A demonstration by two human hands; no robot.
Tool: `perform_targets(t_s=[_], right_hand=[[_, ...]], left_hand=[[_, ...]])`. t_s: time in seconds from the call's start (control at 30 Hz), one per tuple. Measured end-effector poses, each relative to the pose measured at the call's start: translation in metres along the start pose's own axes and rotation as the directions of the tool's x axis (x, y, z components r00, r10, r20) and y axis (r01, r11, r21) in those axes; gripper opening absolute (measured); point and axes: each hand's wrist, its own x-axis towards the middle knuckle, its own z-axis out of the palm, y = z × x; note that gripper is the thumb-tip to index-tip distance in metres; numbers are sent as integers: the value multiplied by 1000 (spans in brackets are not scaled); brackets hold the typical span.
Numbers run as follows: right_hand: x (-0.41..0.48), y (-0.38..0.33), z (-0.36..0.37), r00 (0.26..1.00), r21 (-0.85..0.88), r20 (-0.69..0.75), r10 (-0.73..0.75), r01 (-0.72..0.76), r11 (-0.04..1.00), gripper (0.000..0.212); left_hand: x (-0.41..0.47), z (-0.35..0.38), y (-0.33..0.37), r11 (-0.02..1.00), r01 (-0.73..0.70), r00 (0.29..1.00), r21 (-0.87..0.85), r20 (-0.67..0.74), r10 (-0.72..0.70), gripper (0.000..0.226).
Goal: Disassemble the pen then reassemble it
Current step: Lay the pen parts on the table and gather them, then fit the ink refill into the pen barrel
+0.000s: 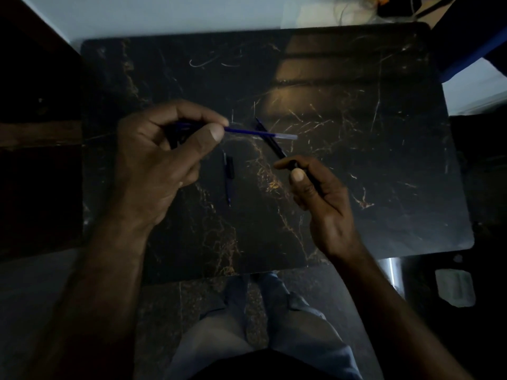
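My left hand (pixel 164 157) pinches a thin blue ink refill (pixel 260 133) between thumb and forefinger; the refill points right, and its pale end crosses over the barrel. My right hand (pixel 321 193) grips a dark pen barrel (pixel 270 139) that slants up and to the left above the table. A small dark cap (pixel 230 167) and a thin pointed pen part (pixel 227 185) lie side by side on the black marble table (pixel 384 160), between the two hands.
The table has a dark wooden edge to the left (pixel 41 133) and a pale wall behind (pixel 164 15). Cables and clutter lie at the far right (pixel 384 6). My legs in jeans (pixel 260 325) show below the table's near edge.
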Motion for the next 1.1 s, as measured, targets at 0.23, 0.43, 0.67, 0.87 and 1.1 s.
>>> perform_targets(t_s=[0.23, 0.43, 0.67, 0.87, 1.1], right_hand=[[-1, -14, -6, 998, 36, -49, -45, 46, 998, 26], [2, -21, -9, 994, -15, -39, -106, 105, 994, 22], [3, -15, -11, 988, -107, -22, -151, 148, 983, 25], [5, -12, -8, 982, -164, 7, -187, 186, 969, 32], [7, -16, 4, 989, 117, -121, -86, 100, 988, 21]], left_hand=[[10, 9, 14, 975, -105, 989, 197, 119, 83, 4], [15, 13, 21, 953, -125, 986, 277, 138, 89, 4], [19, 17, 26, 922, -148, 977, 359, 196, 80, 3], [26, 32, 25, 886, -155, 942, 436, 336, 0, 6], [24, 55, 3, 985, 156, 959, -78, 252, -132, 38]])
